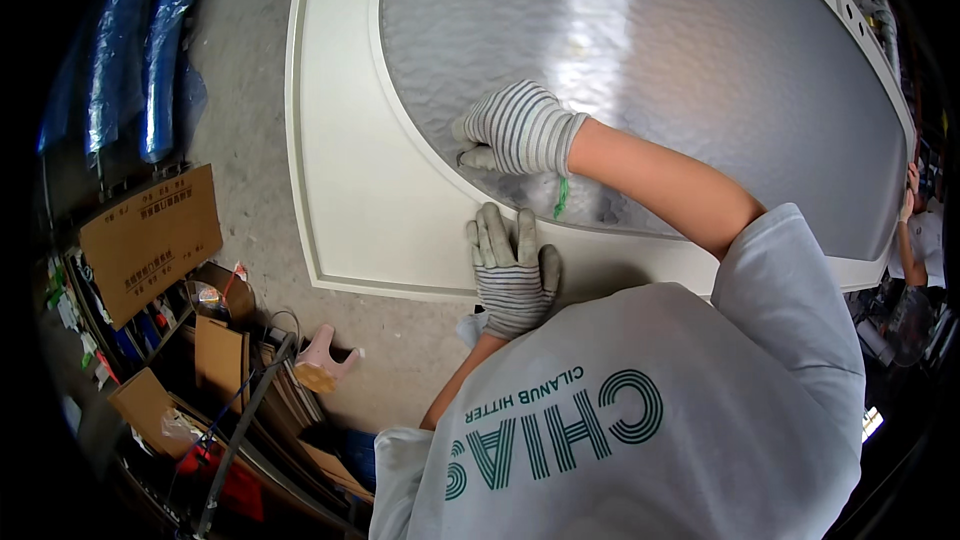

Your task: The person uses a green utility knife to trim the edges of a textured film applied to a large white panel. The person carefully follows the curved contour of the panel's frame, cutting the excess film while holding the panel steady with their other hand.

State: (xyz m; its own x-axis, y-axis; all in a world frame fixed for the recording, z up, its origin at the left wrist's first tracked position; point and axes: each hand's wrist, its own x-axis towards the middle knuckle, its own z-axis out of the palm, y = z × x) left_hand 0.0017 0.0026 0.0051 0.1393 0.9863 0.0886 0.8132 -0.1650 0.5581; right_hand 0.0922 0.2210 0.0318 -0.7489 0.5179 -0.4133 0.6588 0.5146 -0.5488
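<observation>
A large white door panel [350, 180] with a frosted glass pane [640, 60] set in a curved opening lies flat, filling the upper middle of the view, and both gloved hands work at the pane's lower curved edge. The left hand [512, 270] lies open, palm down and fingers spread, flat on the white frame just below the glass, while the right hand [520, 128] is curled at the seam between glass and frame, just above the left; whether it grips anything cannot be told. Cardboard boxes [150, 235] stand on the floor at the left.
</observation>
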